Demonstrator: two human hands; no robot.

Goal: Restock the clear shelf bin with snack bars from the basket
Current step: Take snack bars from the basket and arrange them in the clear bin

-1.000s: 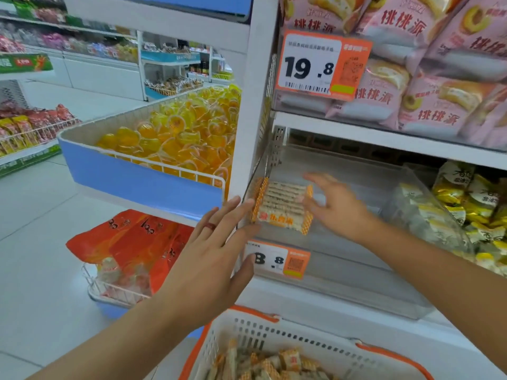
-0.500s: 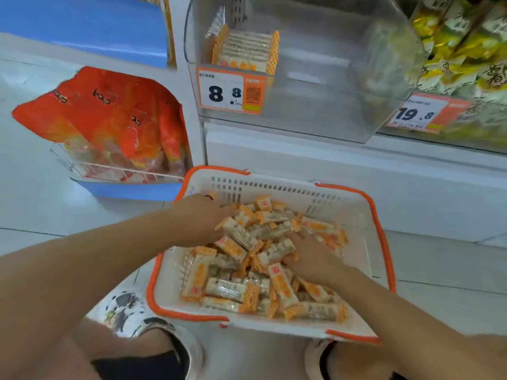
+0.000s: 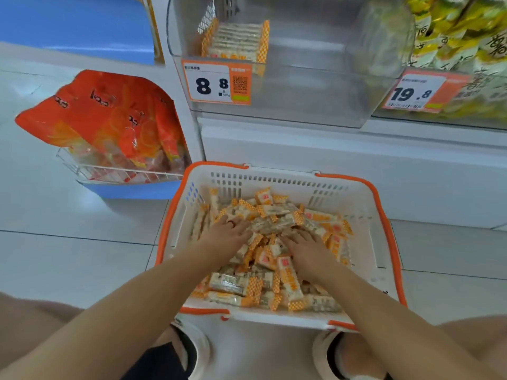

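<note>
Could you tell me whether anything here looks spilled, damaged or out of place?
Nothing stands out. The bars lie jumbled but all inside the basket; none on the floor. A neat stack sits at the left of the clear bin, which is otherwise bare. Both hands are in the pile.

I am reaching both bare forearms forward and down from the bottom corners of the view, the two converging toward the centre. My left hand [image 3: 229, 234] is lying palm down, its fingers [image 3: 241, 229] spreading loosely and pointing to the right, a ring showing on one of them. My right hand [image 3: 304, 246] is lying palm down just beside it, its fingers [image 3: 292, 238] pointing up and to the left. The two sets of fingertips are nearly meeting. Whether either hand is gripping anything cannot be told.
</note>
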